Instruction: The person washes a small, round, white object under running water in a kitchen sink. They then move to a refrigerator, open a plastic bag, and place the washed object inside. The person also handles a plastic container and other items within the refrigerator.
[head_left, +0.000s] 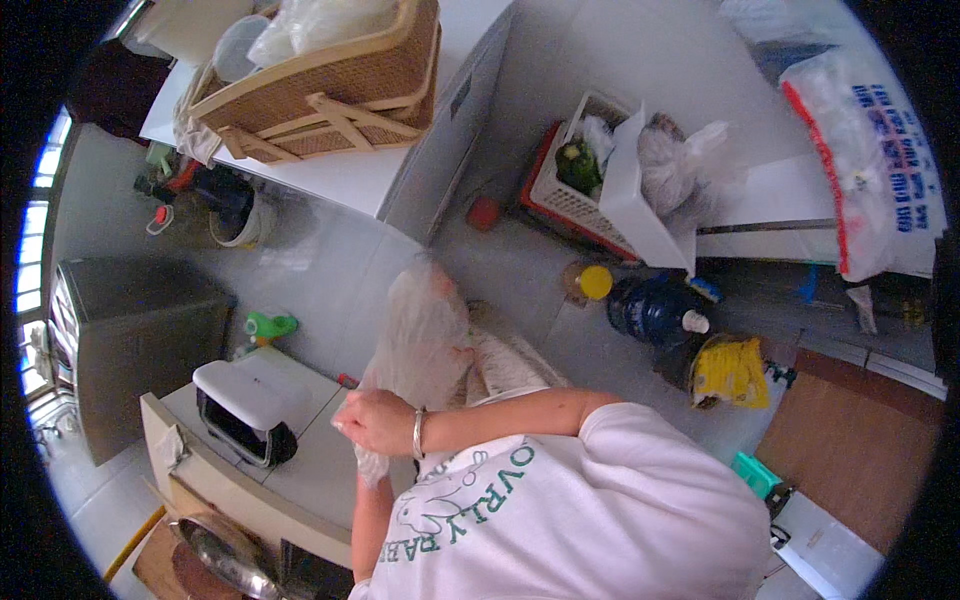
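A large translucent plastic bag (420, 337) hangs in front of my legs, with reddish contents showing faintly through it. My right hand (379, 421), wearing a bangle (418, 433) at the wrist, is closed around the gathered upper part of the bag. My left forearm (370, 517) rises from below to meet it. Thin plastic film (372, 466) lies about the left wrist, and the left hand itself is hidden behind my right hand and the film.
Left of me, a black bin with a white lid (251, 394) stands on a tiled counter (300, 427). Ahead are a wicker basket (322, 82) on a white surface and a white plastic crate (574, 196). A blue water jug (649, 311) and a yellow bag (731, 373) are on the right.
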